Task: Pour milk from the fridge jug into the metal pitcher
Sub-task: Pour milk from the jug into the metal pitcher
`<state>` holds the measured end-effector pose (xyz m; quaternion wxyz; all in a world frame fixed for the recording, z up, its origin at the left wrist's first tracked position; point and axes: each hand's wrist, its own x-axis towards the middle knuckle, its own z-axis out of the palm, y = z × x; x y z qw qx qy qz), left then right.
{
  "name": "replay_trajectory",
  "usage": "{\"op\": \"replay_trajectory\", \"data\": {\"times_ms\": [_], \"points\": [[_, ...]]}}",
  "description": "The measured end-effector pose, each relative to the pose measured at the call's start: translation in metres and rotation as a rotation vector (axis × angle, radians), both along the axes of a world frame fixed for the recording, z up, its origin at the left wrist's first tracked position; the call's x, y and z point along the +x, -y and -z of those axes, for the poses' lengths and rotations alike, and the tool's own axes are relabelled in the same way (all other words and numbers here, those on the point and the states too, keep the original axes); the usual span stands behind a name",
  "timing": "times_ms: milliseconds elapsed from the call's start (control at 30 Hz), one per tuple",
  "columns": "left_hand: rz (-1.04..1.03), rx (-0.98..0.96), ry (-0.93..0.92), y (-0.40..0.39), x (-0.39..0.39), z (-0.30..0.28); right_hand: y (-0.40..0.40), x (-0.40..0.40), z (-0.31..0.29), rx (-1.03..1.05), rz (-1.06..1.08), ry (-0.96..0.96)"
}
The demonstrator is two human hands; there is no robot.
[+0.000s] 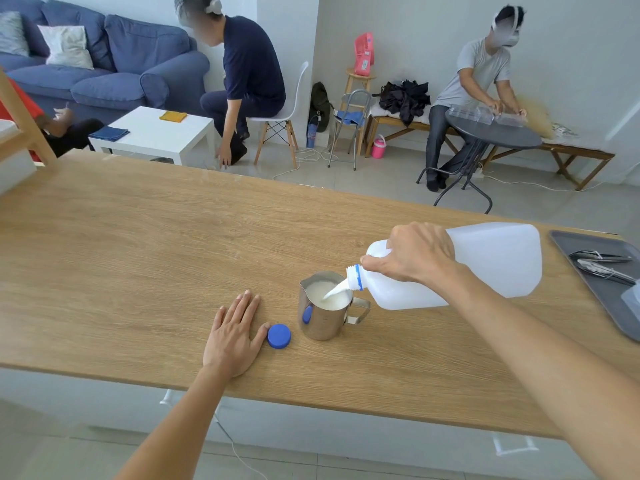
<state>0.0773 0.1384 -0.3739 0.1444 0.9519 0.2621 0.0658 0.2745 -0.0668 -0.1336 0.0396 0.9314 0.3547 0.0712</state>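
A white translucent plastic milk jug (491,261) is tipped on its side, mouth pointing left and down. My right hand (415,252) grips its handle near the neck. A stream of milk runs from the mouth into the metal pitcher (323,320), which stands upright on the wooden table (138,254) and is nearly full of white milk. The jug's blue cap (279,336) lies on the table just left of the pitcher. Flat on the table, palm down with fingers spread, my left hand (235,334) rests with its thumb touching the cap.
A dark grey tray (602,296) with metal tools sits at the table's right edge. Beyond the table are a blue sofa (104,64), a white low table (156,133), and two people seated, one at a round dark table (495,133).
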Motion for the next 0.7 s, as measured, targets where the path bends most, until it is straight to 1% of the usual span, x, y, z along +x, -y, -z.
{"op": "replay_trajectory", "data": {"times_ms": [400, 700], "points": [[-0.010, -0.003, 0.009, 0.000, 0.000, 0.002, -0.002, -0.002, -0.004, -0.015, -0.006, 0.011], [-0.006, -0.003, 0.002, 0.000, 0.000, 0.002, 0.003, 0.006, 0.006, 0.139, 0.079, -0.094]]}}
